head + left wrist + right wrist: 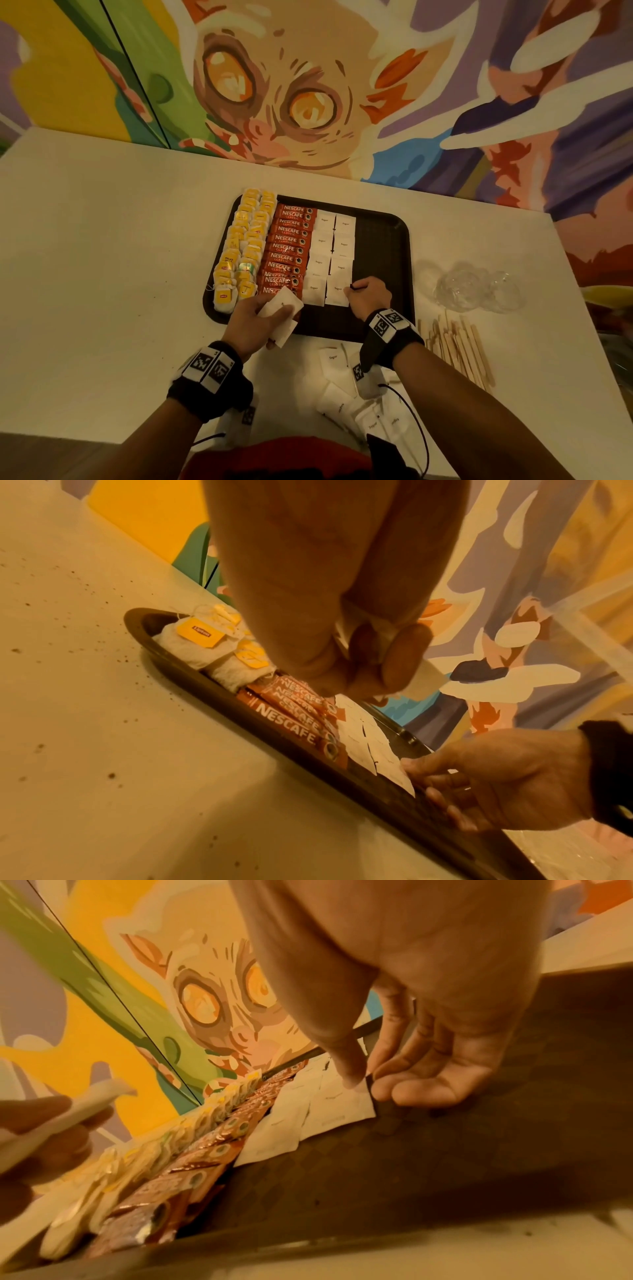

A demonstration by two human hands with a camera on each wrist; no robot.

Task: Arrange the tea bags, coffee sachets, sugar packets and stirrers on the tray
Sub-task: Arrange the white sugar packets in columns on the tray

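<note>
Left hand grips paper sugar packets; right wrist view alone shows right hand apparently pinching flat packet near tray front edge.

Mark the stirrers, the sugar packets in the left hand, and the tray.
stirrers (457, 346), head view, middle of the pile
sugar packets (286, 310), head view, top packet's face
tray (383, 246), head view, bare floor
</note>
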